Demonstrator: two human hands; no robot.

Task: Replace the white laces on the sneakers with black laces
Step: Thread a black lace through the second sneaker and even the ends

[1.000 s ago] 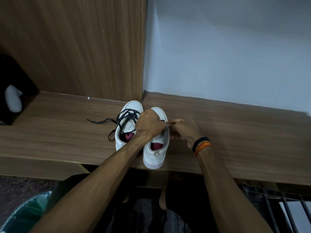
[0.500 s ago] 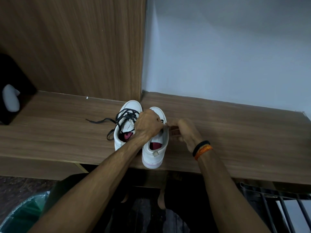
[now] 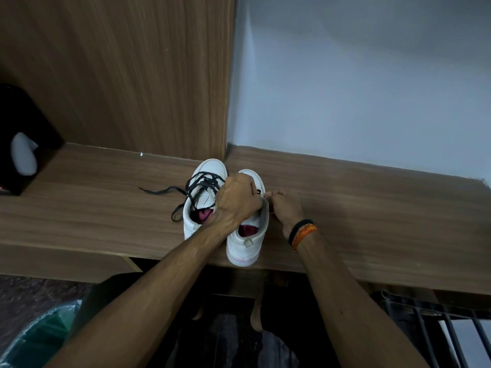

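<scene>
Head view: white sneakers (image 3: 245, 235), loose black laces (image 3: 196, 185)

Likely a home room: wood-laminate worktop (image 3: 372, 208) built against a wood-panelled cabinet side (image 3: 119, 75) and plain painted wall (image 3: 358, 75), lined bin (image 3: 34, 338) on the floor.

bare forearms; black and orange bands (image 3: 303, 231) on right wrist.
</scene>
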